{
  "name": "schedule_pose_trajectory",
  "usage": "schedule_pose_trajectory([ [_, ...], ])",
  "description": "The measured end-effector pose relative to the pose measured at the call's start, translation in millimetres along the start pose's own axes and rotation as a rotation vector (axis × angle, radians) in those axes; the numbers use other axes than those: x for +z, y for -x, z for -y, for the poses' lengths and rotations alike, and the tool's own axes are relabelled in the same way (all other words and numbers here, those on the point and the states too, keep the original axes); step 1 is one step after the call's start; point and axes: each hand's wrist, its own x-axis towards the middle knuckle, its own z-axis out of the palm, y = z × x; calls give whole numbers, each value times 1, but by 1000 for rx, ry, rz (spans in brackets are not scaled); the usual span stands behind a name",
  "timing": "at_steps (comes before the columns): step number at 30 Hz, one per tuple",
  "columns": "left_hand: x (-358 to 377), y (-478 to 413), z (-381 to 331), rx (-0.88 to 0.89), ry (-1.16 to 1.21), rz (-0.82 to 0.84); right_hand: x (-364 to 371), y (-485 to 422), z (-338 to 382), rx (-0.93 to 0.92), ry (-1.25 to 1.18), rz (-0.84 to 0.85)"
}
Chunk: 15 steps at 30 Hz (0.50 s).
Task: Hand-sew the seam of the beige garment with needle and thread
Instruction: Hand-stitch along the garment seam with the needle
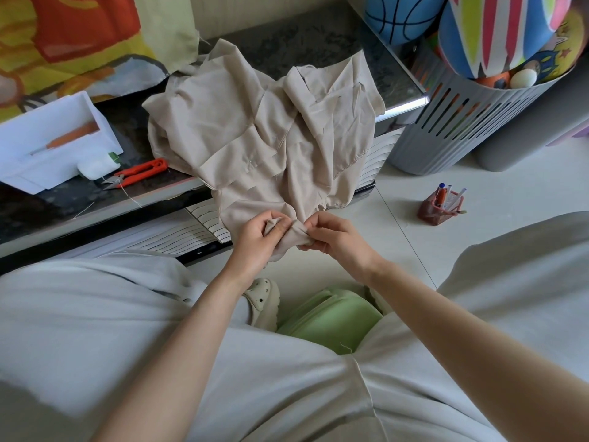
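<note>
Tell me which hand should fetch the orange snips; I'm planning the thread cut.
Left, probably. The left hand pinches the beige garment on the side nearer the orange snips, which lie on the table to its left. The right hand, also pinching the cloth, would have to cross over.

Bright, soft, even light, daylight in colour; source not in view. Shadows are faint: shallow grey in the folds of the beige garment (255,122), a dark band under the front edge of the bench (318,43). Hard glare on the metal corner trim (411,104). White box (47,138) at left blown out, its top faces without detail. Pale floor (414,186) close to clipping. Strong wide-angle bowing: bench edge curves, slatted basket (462,122) leans outward, forearms stretch toward the bottom corners. Centre sharpest: left hand (255,240) and right hand (338,240) fairly crisp. Grey clothing (287,393) along the lower frame soft and smeared; printed cloth (63,33) top left slightly blurred.
</note>
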Motion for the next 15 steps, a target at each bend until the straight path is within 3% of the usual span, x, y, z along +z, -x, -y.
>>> schedule_pose_trajectory([
  [7, 2, 6, -7, -56, 11, 44, 4, 0, -2, 17, -4, 51],
  [15, -4, 1, 0, -145, 50, 52, 3, 0, -5, 10, 5, -25],
])
